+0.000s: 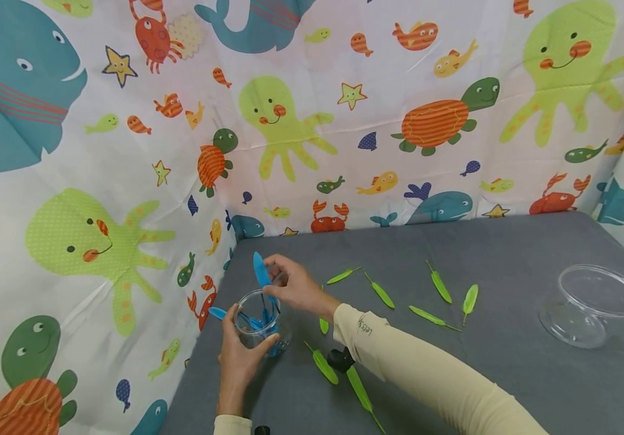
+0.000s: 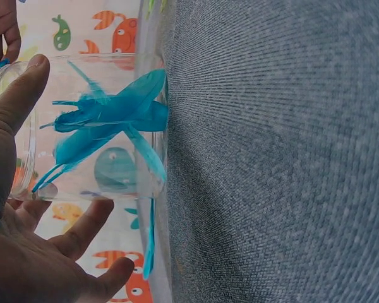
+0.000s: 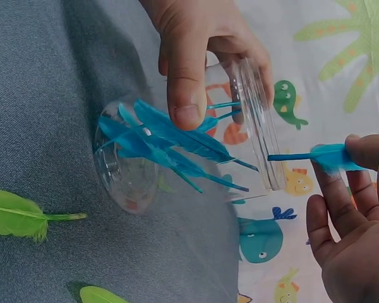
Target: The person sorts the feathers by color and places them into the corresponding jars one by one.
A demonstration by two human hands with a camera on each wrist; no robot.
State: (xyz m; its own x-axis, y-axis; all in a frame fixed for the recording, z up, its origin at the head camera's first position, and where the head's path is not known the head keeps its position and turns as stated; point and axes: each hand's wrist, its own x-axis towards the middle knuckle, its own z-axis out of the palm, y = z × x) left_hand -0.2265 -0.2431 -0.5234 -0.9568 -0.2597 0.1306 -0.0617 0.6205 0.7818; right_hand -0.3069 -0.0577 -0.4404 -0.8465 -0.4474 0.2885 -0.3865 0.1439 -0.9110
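A clear jar stands on the grey cloth, and my left hand grips it near the rim, thumb on one side and fingers on the other. Several blue feathers lie crossed inside the jar. My right hand pinches another blue feather over the jar's mouth; in the right wrist view its quill points at the opening. One more blue feather is outside the jar, on the cloth beyond my left fingers.
Several green feathers are scattered on the cloth right of the jar, some beneath my right forearm. A clear footed bowl stands far right. A sea-animal curtain borders the table at the back and left.
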